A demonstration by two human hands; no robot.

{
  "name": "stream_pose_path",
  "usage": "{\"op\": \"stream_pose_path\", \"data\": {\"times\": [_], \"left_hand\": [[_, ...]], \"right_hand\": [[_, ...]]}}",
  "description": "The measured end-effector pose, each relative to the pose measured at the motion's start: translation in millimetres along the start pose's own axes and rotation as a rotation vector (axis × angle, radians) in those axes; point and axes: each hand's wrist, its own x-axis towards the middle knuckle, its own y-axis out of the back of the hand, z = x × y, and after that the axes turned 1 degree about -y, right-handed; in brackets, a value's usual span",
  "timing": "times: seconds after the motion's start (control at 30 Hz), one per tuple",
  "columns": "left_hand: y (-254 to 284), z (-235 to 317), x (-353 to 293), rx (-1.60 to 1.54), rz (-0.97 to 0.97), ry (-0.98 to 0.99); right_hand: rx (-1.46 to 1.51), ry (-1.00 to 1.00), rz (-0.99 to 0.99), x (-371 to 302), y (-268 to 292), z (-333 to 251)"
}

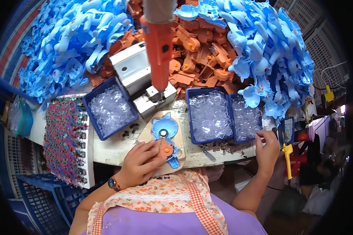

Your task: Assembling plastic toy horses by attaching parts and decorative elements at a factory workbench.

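Note:
A light blue plastic shell half (164, 126) lies hollow side up in a pale, board-like holder (178, 141) before me. An orange plastic part (166, 149) sits over its lower portion. My left hand (139, 162) lies spread from the left, fingertips on the orange part's left edge. To the right, beside a blue bin of small clear plastic pieces (246, 119), my right hand (267, 149) is raised with thumb and forefinger drawn together. What the pinch holds, if anything, is too small to tell. An orange-red powered screwdriver (159, 55) hangs point-down above the holder.
Blue shells (82, 35) and orange parts (200, 51) are heaped behind. Clear pieces fill a left bin (110, 107) and a middle bin (210, 117). Wired components (66, 137) lie on a white tray. A screwdriver (208, 154), small metal-parts box (288, 129) and yellow-handled tool (288, 156) are nearby.

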Motion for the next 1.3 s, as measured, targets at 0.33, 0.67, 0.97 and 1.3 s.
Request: {"op": "stream_pose_path", "data": {"times": [0.33,0.67,0.97,1.3], "left_hand": [[-3,0,-8,-0.057,0.035,0.073],[-1,-3,-15,-0.056,0.052,0.114],[-3,-12,-16,-0.071,0.074,0.095],[-14,-16,-24,-0.149,0.139,0.049]], "right_hand": [[-0.030,-0.105,-0.028,12,2,15],[-0.083,-0.106,0.017,17,-5,39],[0.126,0.059,0.100,24,-12,65],[0.558,0.679,-0.426,-21,-45,-126]]}}
